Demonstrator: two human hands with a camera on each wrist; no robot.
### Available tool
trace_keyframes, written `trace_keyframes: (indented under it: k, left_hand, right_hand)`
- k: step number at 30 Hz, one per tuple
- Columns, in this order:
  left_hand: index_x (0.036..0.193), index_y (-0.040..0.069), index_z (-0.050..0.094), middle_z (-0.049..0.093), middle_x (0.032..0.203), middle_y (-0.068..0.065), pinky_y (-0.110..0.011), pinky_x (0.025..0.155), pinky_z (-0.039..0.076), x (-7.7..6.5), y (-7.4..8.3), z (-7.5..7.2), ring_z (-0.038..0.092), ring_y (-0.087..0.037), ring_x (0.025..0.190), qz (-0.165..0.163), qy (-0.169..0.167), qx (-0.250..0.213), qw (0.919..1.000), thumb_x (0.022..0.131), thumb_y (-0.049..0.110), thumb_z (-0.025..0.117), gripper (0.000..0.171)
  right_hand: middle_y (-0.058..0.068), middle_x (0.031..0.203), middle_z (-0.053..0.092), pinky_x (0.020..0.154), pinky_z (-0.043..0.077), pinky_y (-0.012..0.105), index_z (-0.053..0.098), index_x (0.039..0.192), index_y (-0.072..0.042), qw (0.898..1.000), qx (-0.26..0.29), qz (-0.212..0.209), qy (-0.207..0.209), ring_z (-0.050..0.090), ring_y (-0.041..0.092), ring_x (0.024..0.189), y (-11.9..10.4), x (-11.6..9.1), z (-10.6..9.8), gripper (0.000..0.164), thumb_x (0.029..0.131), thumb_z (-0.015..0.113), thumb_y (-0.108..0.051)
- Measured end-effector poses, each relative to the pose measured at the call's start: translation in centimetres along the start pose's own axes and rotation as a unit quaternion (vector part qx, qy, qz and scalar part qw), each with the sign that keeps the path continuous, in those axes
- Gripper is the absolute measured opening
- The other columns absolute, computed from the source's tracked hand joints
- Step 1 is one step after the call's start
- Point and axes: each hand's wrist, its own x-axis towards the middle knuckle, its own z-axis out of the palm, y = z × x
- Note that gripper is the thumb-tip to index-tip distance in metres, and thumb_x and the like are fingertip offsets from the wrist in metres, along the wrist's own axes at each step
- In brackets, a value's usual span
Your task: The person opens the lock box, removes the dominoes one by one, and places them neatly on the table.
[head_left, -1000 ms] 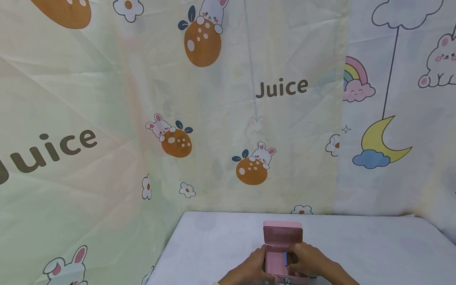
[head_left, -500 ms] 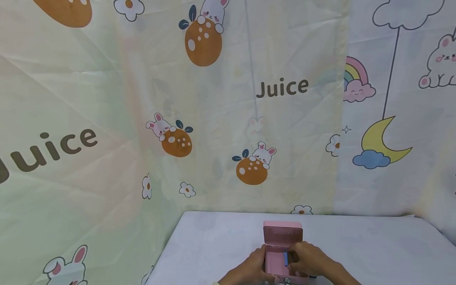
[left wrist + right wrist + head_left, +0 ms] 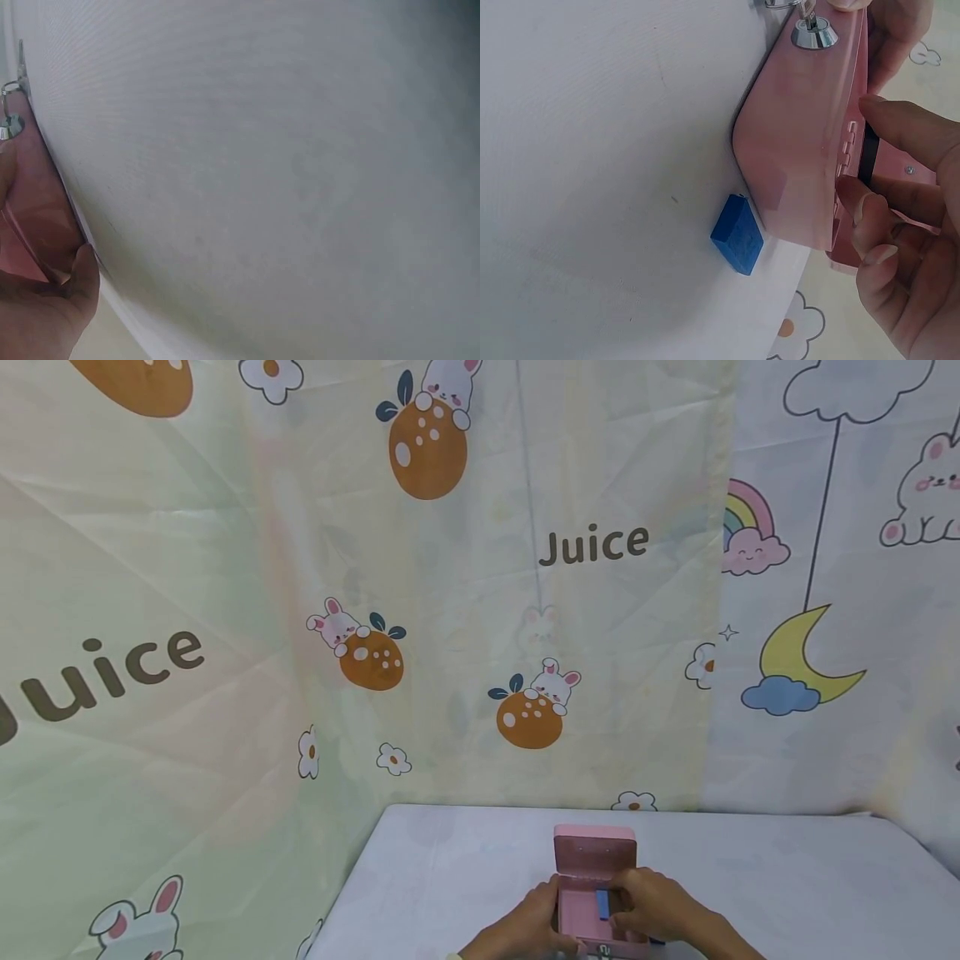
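Pale fabric walls (image 3: 465, 577), printed bunnies (image 3: 551, 683), yellow crescent moon (image 3: 782, 652), white-covered table (image 3: 450, 860), soft light
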Motion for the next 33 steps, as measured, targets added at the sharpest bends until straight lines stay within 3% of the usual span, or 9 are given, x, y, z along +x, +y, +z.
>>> trace_keyframes:
  k: [5, 12, 33]
  left_hand:
    - [0.142, 0.025, 0.039, 0.058, 0.116, 0.015, -0.020, 0.081, 0.050, -0.02, 0.08, 0.08, 0.055, 0.005, 0.095, -0.010, -0.004, -0.013, 0.9999, 0.075, 0.015, 0.086, 0.082]
    - [0.143, 0.022, 0.038, 0.061, 0.118, 0.012, -0.019, 0.082, 0.051, -0.06, 0.12, -0.05, 0.058, 0.005, 0.097, 0.012, -0.004, -0.020, 0.9997, 0.076, 0.015, 0.087, 0.083]
    - [0.143, 0.025, 0.038, 0.060, 0.118, 0.014, -0.020, 0.083, 0.051, 0.01, 0.17, 0.03, 0.057, 0.005, 0.098, 0.005, -0.004, -0.020, 0.9998, 0.075, 0.017, 0.088, 0.084]
  right_hand:
    - [-0.004, 0.068, 0.051, 0.055, 0.036, 0.027, 0.071, 0.109, -0.004, 1.000, -0.001, -0.002, 0.001, 0.047, 0.008, 0.062, 0.10, -0.28, -0.05, 0.035, 0.078, 0.082, -0.016]
    - [-0.007, 0.072, 0.052, 0.055, 0.035, 0.027, 0.070, 0.106, -0.009, 1.000, -0.007, -0.015, 0.004, 0.045, 0.006, 0.066, 0.22, -0.54, -0.25, 0.033, 0.078, 0.083, -0.019]
    - [-0.005, 0.070, 0.053, 0.055, 0.037, 0.027, 0.070, 0.106, -0.009, 1.000, -0.003, 0.008, -0.005, 0.046, 0.006, 0.064, 0.66, -0.64, -0.45, 0.031, 0.079, 0.083, -0.019]
